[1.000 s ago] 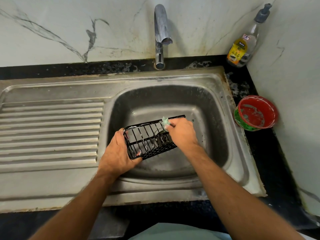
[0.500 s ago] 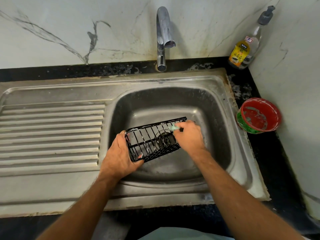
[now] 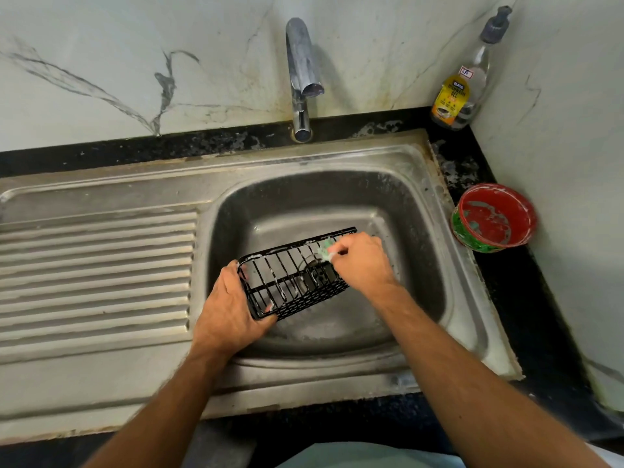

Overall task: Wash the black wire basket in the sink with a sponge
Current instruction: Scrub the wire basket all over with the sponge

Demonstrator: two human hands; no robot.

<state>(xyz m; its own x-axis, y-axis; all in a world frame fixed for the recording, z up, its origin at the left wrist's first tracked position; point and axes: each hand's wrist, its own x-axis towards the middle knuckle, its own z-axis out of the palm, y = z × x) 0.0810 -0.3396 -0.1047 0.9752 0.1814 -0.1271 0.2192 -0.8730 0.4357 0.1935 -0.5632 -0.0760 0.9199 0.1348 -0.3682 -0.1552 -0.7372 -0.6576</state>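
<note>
Head view: black rectangular wire basket (image 3: 293,279) held tilted over the steel sink basin (image 3: 415,238). Its long axis runs from the left hand (image 3: 233,315), which grips the near-left end, up and away to the right hand (image 3: 361,261), which pinches a pale green sponge (image 3: 326,248) against the far rim. Right hand is nearer the unscrubbed far end.

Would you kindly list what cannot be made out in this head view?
- Sponge: mostly hidden inside the right hand.
- Left hand fingertips: behind the basket wires.
- Drain: partly screened by the basket.
- Bottle label: small print unreadable.
</note>
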